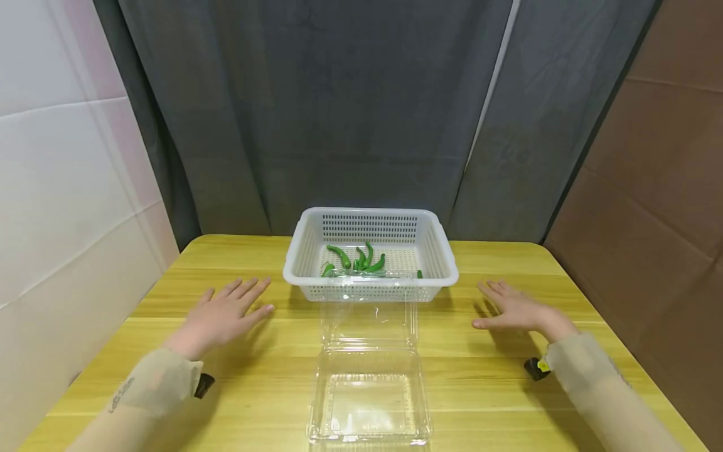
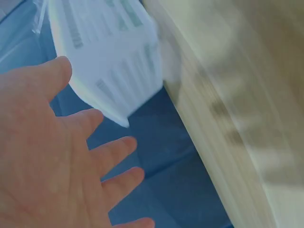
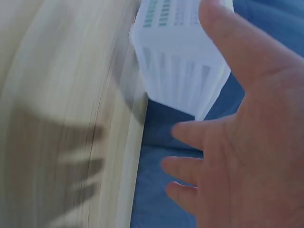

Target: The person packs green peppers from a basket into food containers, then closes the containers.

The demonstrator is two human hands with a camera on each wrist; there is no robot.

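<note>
Two hands flat above bench [image 1: 237,402]: left hand [image 1: 223,314] and right hand [image 1: 516,309], fingers spread, holding nothing. Green peppers [image 1: 356,258] inside white basket [image 1: 369,289]; clear open box [image 1: 368,389] nearer. Probably starting; next, reaching for peppers.

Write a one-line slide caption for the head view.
Two open hands, left hand and right hand, flank a white basket of green peppers behind an open clear box.

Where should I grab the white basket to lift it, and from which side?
Probably by the rim of the basket, at its two short ends. The left hand and right hand lie open on either side, and the flared lip gives fingers something to hook under.
</note>
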